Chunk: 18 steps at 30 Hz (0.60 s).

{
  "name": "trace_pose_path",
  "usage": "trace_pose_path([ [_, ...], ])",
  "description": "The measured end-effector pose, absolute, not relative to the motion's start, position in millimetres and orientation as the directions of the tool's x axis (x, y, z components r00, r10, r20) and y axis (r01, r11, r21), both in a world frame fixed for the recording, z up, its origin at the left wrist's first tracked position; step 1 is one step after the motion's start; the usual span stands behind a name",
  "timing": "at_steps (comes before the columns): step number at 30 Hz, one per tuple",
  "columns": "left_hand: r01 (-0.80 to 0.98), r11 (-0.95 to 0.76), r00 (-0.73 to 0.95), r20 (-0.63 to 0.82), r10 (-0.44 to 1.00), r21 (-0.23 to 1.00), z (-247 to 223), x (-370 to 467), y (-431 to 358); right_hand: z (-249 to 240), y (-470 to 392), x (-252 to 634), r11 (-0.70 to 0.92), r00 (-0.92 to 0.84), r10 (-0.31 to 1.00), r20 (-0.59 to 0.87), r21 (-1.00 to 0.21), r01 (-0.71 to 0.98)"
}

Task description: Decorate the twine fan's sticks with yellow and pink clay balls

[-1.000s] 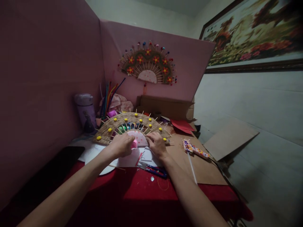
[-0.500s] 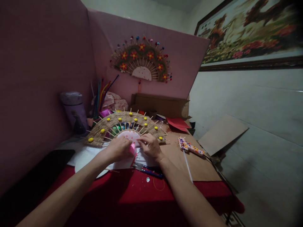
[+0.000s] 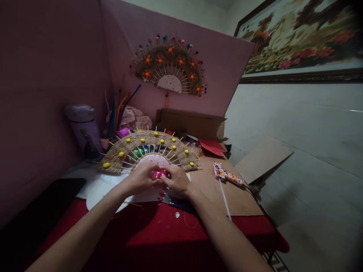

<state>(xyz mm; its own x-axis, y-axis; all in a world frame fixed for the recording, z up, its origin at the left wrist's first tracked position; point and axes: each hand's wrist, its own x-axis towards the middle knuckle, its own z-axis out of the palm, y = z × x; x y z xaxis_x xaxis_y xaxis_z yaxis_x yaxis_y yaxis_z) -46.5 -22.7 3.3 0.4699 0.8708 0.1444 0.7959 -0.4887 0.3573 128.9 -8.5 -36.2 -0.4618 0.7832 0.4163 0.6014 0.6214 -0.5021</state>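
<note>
Between the fingertips of my left hand (image 3: 143,178) and my right hand (image 3: 178,181) is a small shiny pink piece (image 3: 159,174), perhaps ribbon. Both hands pinch it, and the fingers hide much of its shape. Right behind them leans a fan-shaped craft (image 3: 136,143) of wound twine over thin sticks, dotted with yellow oval beads. Its pink-spotted white half-circle base (image 3: 153,160) is partly covered by my hands. Under my right wrist, a dark blue-handled tool (image 3: 178,204) is mostly hidden.
A flower-patterned glue gun (image 3: 228,176) with a clear stick lies on brown cardboard (image 3: 244,206) at right. Red paper (image 3: 212,146) is behind it. A purple tumbler (image 3: 85,130) stands at left. On the pink board hangs a flowered fan (image 3: 170,71). A small clear gem (image 3: 177,215) lies in front.
My right hand has moved in to meet my left, and both now grip the pink piece. The red strip that hung below it is mostly hidden. The view has shifted slightly.
</note>
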Motion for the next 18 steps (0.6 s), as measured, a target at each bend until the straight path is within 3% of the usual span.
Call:
trace_pose_path([
  [3,0.723,-0.491,0.437,0.228,0.87,0.486,-4,-50,-20,-39,-5,128,0.607,-0.47,0.789,0.395,-0.618,0.5],
  [10,0.659,-0.5,0.367,0.34,0.866,0.562,17,-66,-27,-38,-4,130,0.509,-0.333,0.846,0.417,-0.818,0.268],
  [18,0.901,-0.339,0.304,0.164,0.938,0.269,29,-105,-41,-37,-2,132,0.481,-0.1,0.876,0.471,-0.866,0.138],
])
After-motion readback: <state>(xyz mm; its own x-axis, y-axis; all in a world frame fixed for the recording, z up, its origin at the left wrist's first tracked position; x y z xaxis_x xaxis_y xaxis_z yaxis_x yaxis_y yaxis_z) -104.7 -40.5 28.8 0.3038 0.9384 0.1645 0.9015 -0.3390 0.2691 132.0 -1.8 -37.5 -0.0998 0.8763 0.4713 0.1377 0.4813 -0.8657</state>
